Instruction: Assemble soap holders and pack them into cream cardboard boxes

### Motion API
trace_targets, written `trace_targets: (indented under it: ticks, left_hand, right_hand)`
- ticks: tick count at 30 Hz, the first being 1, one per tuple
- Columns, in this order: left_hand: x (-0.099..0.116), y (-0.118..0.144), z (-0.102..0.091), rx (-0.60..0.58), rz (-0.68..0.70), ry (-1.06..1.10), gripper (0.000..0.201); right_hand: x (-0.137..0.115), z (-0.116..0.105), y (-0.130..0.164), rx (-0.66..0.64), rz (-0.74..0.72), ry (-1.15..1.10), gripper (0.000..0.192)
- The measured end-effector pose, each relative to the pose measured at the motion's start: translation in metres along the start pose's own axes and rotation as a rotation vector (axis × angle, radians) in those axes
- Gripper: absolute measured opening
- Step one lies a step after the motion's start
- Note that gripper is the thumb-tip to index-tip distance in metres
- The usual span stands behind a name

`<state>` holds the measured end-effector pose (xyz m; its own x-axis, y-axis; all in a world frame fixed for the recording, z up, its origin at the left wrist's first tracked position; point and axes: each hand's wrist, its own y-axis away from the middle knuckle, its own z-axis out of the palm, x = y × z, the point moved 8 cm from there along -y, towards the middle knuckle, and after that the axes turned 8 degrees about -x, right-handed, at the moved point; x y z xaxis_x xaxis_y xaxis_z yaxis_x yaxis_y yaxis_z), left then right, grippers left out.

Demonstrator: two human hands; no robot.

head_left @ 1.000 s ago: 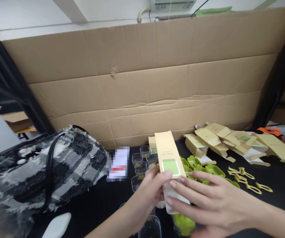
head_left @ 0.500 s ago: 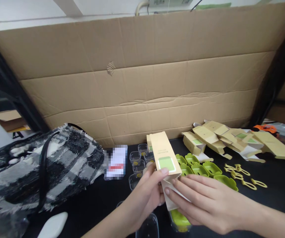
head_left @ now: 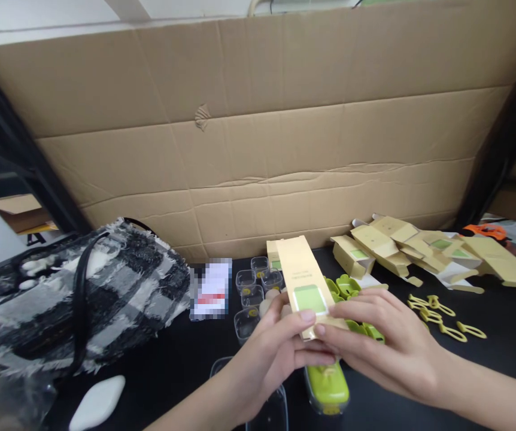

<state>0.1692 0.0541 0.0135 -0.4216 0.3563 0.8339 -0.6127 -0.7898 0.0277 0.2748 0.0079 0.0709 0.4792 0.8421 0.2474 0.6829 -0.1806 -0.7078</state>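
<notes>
Small box (head_left: pixel 305 281): your left hand (head_left: pixel 267 353) and right hand (head_left: pixel 384 347) both pinch its near end; keep thumbs close, press the flap flat.

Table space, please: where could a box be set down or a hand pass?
Bare black table shows right of the right hand, before the yellow clips, and between the bag and the left hand. It is crowded around the clear cups, green pieces and flat cartons.

I read no text: print line on tan carton (head_left: pixel 305 281) too small; white card (head_left: pixel 212 288) blurred out.
</notes>
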Motion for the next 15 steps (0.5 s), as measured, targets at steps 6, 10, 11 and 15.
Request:
trace_targets:
  ticks: [6,10,11,15]
  left_hand:
    - [0.000,0.002,0.002,-0.045,-0.012,-0.039,0.047]
    - [0.002,0.003,0.003,-0.068,-0.034,-0.016,0.055]
    - [0.001,0.003,0.004,-0.074,-0.047,-0.005,0.056]
    - [-0.001,0.001,0.006,-0.059,-0.056,0.005,0.055]
  right_hand:
    - [0.006,-0.005,-0.003,0.013,0.072,-0.112,0.024]
    - [0.008,-0.007,-0.005,-0.013,0.078,-0.152,0.025]
    - [0.007,-0.007,-0.005,-0.013,0.069,-0.150,0.024]
    - [0.005,-0.010,-0.005,0.001,0.079,-0.137,0.016]
